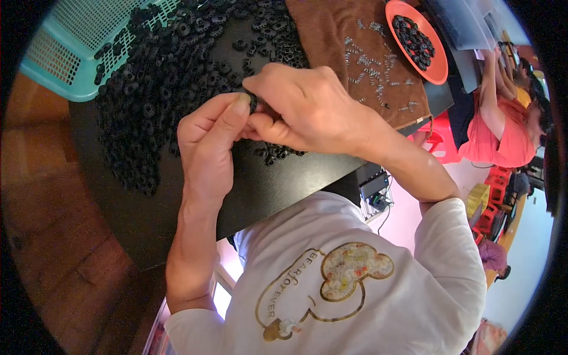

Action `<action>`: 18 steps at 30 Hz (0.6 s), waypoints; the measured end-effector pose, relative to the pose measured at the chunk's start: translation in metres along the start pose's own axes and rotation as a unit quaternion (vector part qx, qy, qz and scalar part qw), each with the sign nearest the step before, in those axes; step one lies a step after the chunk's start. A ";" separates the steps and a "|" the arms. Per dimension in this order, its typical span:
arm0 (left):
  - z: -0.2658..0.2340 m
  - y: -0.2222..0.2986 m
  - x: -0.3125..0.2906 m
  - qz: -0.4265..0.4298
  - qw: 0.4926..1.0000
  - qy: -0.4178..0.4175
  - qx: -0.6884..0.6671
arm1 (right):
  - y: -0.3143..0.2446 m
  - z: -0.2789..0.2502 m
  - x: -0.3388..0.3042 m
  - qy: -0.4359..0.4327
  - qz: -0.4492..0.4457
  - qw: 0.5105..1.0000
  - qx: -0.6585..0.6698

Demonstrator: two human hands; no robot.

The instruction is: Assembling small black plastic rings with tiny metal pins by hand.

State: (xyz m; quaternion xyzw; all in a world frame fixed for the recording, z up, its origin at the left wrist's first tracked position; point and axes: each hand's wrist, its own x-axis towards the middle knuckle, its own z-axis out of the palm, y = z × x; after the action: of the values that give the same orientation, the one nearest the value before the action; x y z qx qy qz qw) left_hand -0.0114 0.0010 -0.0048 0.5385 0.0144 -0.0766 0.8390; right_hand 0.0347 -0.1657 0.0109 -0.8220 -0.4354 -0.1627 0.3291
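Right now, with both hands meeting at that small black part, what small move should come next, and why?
I'd probably ease the right hand slightly aside while the left hand pinches the small black part. The fingers of both hands crowd around it and hide most of it, so its condition can't be judged from this view.
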 end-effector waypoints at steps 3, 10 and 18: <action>0.004 0.004 0.000 -0.003 1.000 0.011 -0.005 | -0.001 -0.009 0.006 0.033 0.021 0.999 0.006; 0.010 0.003 -0.005 -0.013 1.000 0.015 0.021 | -0.004 -0.019 -0.004 -0.023 -0.055 0.997 -0.057; 0.012 0.003 -0.004 0.020 0.996 -0.034 0.086 | 0.030 -0.081 -0.030 0.012 0.051 0.993 -0.102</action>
State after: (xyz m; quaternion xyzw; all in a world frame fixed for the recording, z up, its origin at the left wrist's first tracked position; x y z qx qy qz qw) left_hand -0.0160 -0.0081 0.0036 0.6060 -0.0316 -0.0793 0.7909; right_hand 0.0437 -0.2517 0.0417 -0.8705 -0.3696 -0.1991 0.2569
